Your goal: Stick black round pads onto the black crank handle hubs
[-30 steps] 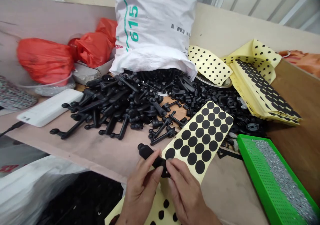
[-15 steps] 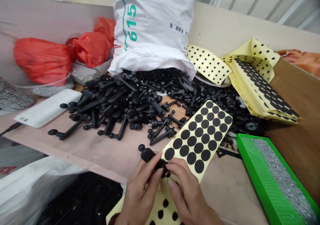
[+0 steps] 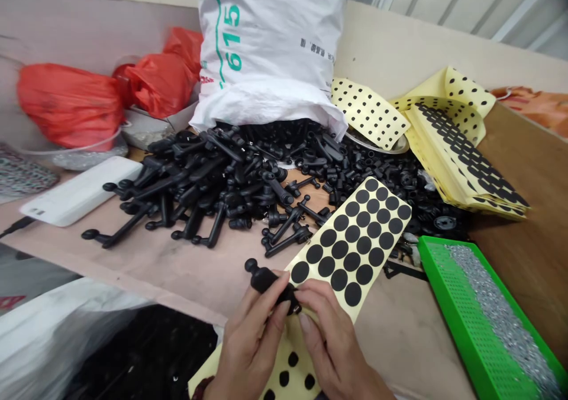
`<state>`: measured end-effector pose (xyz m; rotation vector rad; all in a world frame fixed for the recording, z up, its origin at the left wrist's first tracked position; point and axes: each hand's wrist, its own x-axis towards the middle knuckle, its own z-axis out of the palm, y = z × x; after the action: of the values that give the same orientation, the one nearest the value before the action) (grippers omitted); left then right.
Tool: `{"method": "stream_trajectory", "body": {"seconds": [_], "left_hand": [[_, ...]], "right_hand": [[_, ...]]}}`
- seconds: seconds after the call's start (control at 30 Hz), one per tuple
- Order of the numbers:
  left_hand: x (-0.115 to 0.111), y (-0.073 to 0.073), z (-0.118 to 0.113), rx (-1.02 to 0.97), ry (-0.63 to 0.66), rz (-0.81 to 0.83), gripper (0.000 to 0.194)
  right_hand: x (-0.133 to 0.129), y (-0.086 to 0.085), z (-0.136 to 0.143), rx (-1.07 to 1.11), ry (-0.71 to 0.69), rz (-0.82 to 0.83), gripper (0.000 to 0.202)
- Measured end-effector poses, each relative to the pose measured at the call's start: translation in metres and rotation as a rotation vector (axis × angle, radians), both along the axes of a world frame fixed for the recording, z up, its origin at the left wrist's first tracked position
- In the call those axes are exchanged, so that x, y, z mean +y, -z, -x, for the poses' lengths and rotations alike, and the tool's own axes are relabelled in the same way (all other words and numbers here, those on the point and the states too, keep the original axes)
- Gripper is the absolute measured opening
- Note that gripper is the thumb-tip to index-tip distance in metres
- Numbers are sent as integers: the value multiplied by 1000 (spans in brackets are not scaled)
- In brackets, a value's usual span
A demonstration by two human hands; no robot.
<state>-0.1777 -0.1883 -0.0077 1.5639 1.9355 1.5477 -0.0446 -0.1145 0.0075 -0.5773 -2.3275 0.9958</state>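
A black plastic arm with a ball end (image 3: pixel 262 278) slants between my hands, its ball pointing up and left. My left hand (image 3: pixel 248 338) is closed around its middle, thumb against index finger. At the lower end, the fingertips of my right hand (image 3: pixel 332 332) close on the same arm, partly hiding that end. Just beyond my hands lies a yellow sheet of large round black stickers (image 3: pixel 331 250). Beneath my wrists is another yellow sheet with small black dots (image 3: pixel 296 373).
Behind lies a heap of black arms (image 3: pixel 195 181), spilling before a white woven sack (image 3: pixel 275 45). Small black parts (image 3: pixel 377 169) and folded sticker sheets (image 3: pixel 461 157) are at right. A green tray (image 3: pixel 448 305) holds small metal pieces. A white power bank (image 3: pixel 82 190) and red bags (image 3: pixel 71 104) stand left.
The view has shifted slightly. Both hands keep hold of the black arm in nearly the same place, with only a tiny shift of the arm.
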Motion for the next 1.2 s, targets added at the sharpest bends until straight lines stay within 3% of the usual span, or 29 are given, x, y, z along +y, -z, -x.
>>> {"method": "stream_trajectory", "body": {"seconds": [0.13,0.33,0.73,0.9,1.1,1.2], "left_hand": [[-2,2,-3,75,64,-41,55],[1,1,4,-157,21,89,43],[2,-3,-2,-21,66,4,48],[1,-1,-3,-58,52,58,48],[-2,5,-6,-1,72,35,51],[-3,6,-6,8,99,30,52]], "right_hand": [[-4,1,2,12,-27,116,18],[2,-3,-1,120,45,154,21],[7,-10,4,-1,82,-163,19],[6,-9,6,23,101,-265,21],[12,-10,5,-54,67,68,13],[16,-11,4,-106,40,89,14]]}}
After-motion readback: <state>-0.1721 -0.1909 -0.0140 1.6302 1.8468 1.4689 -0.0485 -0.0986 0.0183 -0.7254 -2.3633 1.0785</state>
